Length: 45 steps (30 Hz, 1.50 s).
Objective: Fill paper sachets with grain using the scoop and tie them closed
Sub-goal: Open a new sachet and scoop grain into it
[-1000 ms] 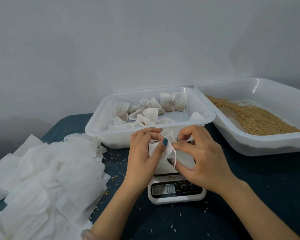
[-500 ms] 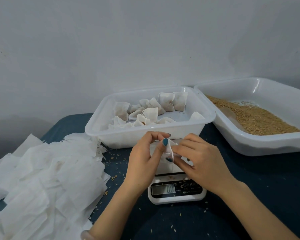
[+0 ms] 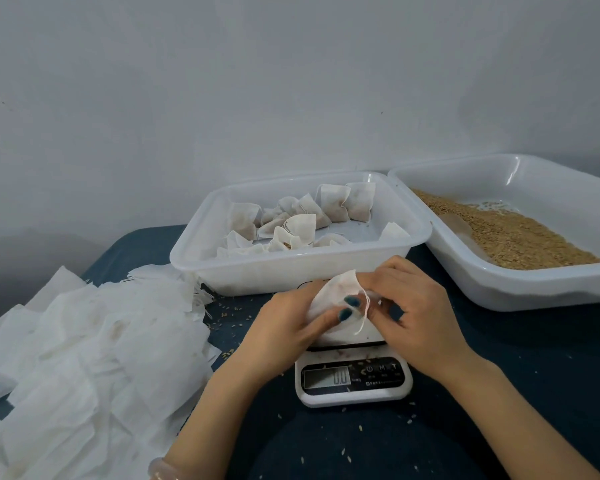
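Dark cloth [image 3: 499,393] below a grey wall: both hands hold one sachet [image 3: 336,289] just over the scale [image 3: 354,379], in the centre of the frame.
Left hand [image 3: 288,323] grips the sachet body with thumb and fingers, and the right hand [image 3: 413,317] has its fingers curled on the gathered mouth. String [image 3: 364,317] hangs loose between the hands, so the knot looks not yet tight. Behind them is the tray [image 3: 291,268] of finished sachets; the grain [image 3: 513,233] lies in the tray at the right edge, and empty papers [image 3: 84,341] are piled at lower left. I think the risk is at the mouth: if the right hand lets go before the string is pulled, the paper can open and drop grain on the scale. A hard pull may tear the thin paper or slide the string off.
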Each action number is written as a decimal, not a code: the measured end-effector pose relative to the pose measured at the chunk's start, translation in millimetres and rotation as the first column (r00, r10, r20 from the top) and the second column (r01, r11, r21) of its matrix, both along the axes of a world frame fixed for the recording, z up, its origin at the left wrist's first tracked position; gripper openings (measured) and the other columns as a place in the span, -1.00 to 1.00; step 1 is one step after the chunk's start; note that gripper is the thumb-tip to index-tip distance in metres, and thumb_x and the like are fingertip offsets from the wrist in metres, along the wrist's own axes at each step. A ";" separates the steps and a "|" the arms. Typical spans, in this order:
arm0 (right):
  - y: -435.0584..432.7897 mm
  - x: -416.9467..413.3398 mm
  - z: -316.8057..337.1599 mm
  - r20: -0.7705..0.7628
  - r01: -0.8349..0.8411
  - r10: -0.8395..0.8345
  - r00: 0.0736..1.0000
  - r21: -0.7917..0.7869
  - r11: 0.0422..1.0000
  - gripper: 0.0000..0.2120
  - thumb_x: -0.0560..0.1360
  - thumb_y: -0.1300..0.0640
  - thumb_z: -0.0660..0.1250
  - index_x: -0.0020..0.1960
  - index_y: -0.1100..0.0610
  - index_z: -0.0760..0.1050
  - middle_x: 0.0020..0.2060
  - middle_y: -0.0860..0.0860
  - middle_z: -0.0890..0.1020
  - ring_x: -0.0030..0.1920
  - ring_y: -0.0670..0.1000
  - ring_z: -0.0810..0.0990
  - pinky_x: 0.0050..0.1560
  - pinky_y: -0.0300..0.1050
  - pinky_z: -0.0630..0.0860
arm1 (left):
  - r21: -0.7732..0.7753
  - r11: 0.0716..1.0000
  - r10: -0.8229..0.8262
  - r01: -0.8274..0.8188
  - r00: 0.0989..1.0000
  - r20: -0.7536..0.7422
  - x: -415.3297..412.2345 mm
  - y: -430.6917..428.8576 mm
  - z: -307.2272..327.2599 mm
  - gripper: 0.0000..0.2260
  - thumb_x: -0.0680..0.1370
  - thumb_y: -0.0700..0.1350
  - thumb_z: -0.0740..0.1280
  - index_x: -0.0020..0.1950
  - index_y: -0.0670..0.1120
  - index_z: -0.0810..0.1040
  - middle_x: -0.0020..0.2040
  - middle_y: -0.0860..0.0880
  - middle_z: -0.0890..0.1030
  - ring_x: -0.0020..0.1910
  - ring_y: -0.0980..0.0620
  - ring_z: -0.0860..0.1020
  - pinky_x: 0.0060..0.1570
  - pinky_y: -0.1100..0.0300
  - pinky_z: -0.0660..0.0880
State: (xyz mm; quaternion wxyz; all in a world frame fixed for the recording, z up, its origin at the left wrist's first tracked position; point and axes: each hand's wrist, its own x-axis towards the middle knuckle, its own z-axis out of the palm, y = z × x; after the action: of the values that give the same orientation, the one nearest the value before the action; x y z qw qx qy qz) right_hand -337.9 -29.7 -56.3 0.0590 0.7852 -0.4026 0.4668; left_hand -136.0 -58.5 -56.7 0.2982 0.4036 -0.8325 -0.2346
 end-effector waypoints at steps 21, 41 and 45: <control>6.2 7.6 0.1 -0.127 -0.046 0.030 0.991 -0.125 0.991 -0.83 0.45 -0.06 0.48 -0.05 0.02 0.69 -0.15 -0.12 0.65 -0.03 -0.01 0.55 -0.20 -0.09 0.52 | -0.041 0.996 0.076 -0.075 0.997 0.029 5.5 -0.7 6.0 -0.85 0.37 0.05 0.40 -0.11 0.06 0.55 -0.22 0.13 0.58 -0.21 0.10 0.53 -0.24 0.05 0.49; -68.5 -106.6 48.2 -0.203 0.607 -0.635 0.745 0.600 0.521 -0.70 0.65 0.16 0.15 0.19 0.33 0.53 0.12 0.26 0.62 0.03 0.27 0.59 0.04 0.08 0.49 | 0.003 0.996 0.093 -0.093 0.993 -0.067 7.4 -7.1 -3.8 -0.88 0.35 -0.01 0.37 -0.16 0.15 0.48 -0.16 0.21 0.56 -0.17 0.16 0.50 -0.21 0.21 0.41; -68.7 -118.2 49.0 -0.412 0.715 -0.628 0.660 0.600 0.358 -0.72 0.61 0.07 0.23 -0.12 0.27 0.51 -0.28 0.14 0.55 -0.31 0.08 0.48 -0.36 -0.09 0.31 | 0.005 0.995 0.097 -0.097 0.992 -0.083 8.0 -7.3 -4.1 -0.89 0.35 -0.01 0.36 -0.17 0.13 0.49 -0.18 0.19 0.56 -0.19 0.14 0.50 -0.20 0.14 0.43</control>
State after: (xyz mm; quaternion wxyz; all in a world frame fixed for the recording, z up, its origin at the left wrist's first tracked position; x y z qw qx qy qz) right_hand -456.1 -98.3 -7.3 -0.0468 0.5302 -0.8316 0.1582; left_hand -128.1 -65.8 -60.9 0.3434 0.4337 -0.7987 -0.2368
